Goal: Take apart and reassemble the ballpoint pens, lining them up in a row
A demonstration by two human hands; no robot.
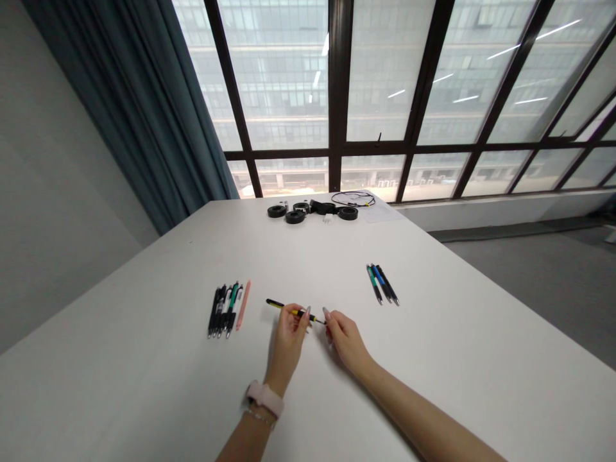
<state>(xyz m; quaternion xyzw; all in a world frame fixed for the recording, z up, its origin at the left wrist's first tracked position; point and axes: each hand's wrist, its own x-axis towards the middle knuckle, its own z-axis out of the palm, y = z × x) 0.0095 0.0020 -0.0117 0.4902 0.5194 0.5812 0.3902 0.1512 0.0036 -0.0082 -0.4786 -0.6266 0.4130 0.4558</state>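
Observation:
My left hand (pixel 289 337) holds a yellow and black pen (pixel 282 306) by its middle, a little above the white table (pixel 433 359). My right hand (pixel 344 340) pinches the pen's right end with its fingertips. To the left of my hands lies a row of several pens (pixel 224 309), with a pink pen (pixel 243 304) at its right side. To the right lie three pens (pixel 382 283) side by side, green, blue and black.
At the table's far edge lie black tape rolls (pixel 294 216) and a coiled black cable (pixel 353 199). A dark teal curtain (pixel 144 109) hangs at the left of large windows. Grey floor lies to the right of the table.

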